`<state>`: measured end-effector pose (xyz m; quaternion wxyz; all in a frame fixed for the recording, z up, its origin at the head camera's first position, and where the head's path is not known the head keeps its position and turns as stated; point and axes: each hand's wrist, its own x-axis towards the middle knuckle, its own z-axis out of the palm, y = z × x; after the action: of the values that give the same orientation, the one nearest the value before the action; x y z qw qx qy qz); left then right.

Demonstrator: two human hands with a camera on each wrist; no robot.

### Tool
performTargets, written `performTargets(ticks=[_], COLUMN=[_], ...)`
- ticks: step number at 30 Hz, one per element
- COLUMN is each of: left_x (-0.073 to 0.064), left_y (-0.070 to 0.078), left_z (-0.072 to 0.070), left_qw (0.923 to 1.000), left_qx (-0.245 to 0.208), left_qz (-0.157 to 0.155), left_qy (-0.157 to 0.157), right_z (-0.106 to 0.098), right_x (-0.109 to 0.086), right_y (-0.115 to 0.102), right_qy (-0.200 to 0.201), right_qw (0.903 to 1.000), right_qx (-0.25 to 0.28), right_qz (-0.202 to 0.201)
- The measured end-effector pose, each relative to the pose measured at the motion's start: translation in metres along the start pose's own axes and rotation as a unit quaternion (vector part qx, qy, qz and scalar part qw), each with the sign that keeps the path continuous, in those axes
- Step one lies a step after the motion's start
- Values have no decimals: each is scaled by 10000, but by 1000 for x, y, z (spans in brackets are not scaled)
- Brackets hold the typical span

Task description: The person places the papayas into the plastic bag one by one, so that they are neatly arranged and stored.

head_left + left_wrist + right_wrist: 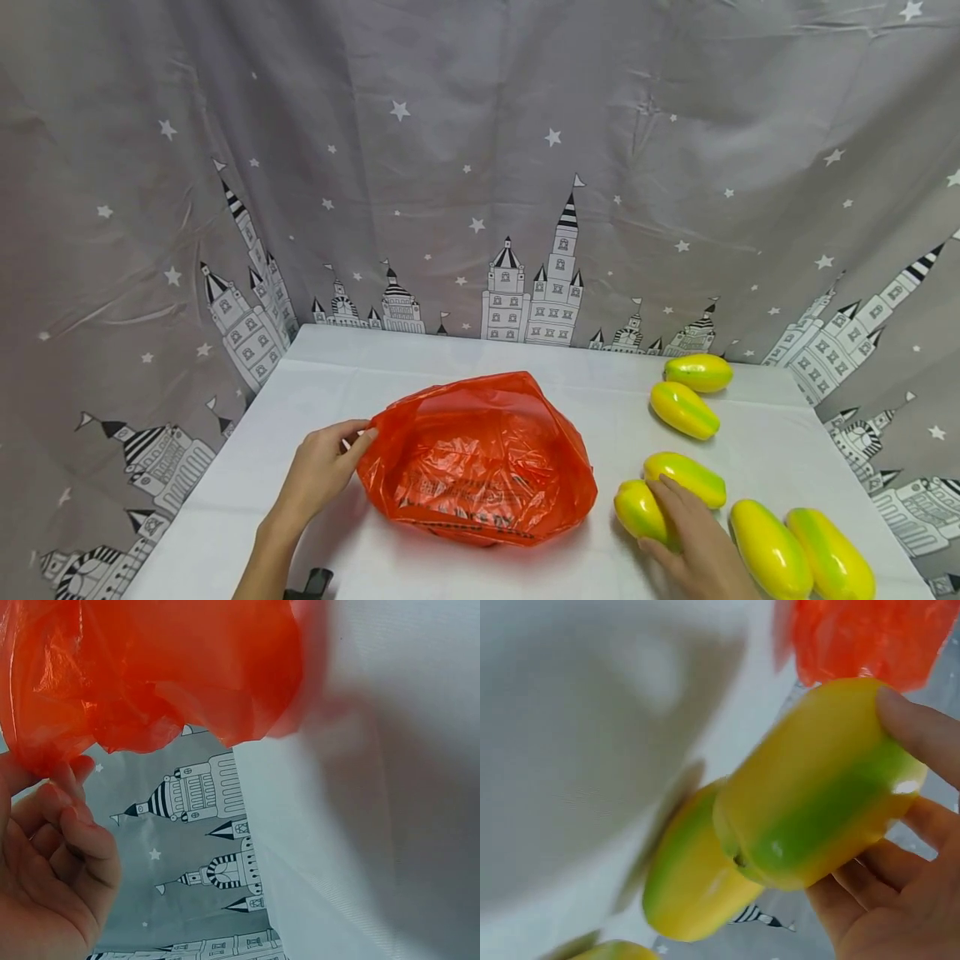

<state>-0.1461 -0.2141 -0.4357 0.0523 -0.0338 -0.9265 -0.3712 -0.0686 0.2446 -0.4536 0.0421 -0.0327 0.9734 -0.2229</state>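
A red plastic bag (480, 467) lies with its mouth spread wide near the middle of the white table. My left hand (322, 467) pinches the left edge of its rim between thumb and fingers; the left wrist view shows the bag's gathered edge (56, 754) there. To the right of the bag, my right hand (693, 533) grips a yellow-green papaya (817, 784), thumb on one side and fingers on the other. Just behind it rests another papaya (686, 481), partly covered by the held one in the right wrist view.
Two papayas lie at the back right, one (699, 372) behind the other (684, 410). Side by side at the front right are two more, the inner papaya (771, 548) and the outer papaya (831, 554). A grey castle-print curtain (450, 167) hangs behind the table (360, 354).
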Motion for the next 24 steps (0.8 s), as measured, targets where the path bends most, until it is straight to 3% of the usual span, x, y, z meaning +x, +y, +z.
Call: performTargets(ticks=[8, 17, 24], left_x=[-2, -3, -4], left_y=[-2, -1, 0], left_z=[4, 6, 6], left_qw=[9993, 9989, 9993], left_qx=[21, -23, 15], left_qz=[163, 135, 10], left_qy=[331, 442, 364], right_z=[-11, -21, -23], right_x=[-4, 4, 11], right_y=[-18, -50, -70], right_qy=[1291, 1573, 1886], right_qw=[9896, 9838, 9707], right_qx=[101, 357, 623], right_qz=[-631, -782, -1355])
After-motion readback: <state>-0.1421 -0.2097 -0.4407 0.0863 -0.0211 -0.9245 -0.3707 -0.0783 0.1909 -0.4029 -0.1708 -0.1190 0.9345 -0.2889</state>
